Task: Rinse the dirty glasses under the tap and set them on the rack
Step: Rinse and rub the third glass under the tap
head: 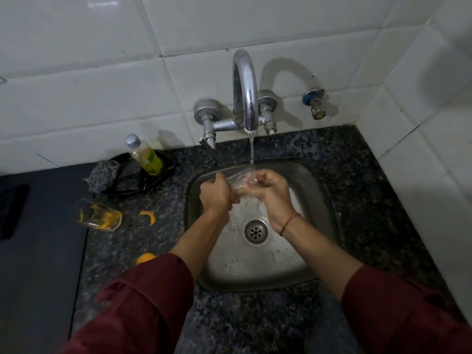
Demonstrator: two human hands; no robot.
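Okay, left hand (215, 194) was wrapped round glass (236, 187) over sink's (310, 200) back half; right hand (272, 196) gripped its other end with curled fingers under tap (245, 93).

1. The clear drinking glass (236, 187) shows only as a narrow strip: the left hand (215, 194) covers its base end, and the running water (251, 154) blurs its mouth.
2. Whether the fingers of the right hand (270, 195) reach inside the glass cannot be told.
3. The dark red left sleeve (143, 302), cut off by the bottom edge, partly hides a small orange piece (145, 258).
4. The left edge cuts off a flat black object (11, 210).
5. The label on the clear plastic bottle of yellow-green liquid (146, 157) is too small to read.
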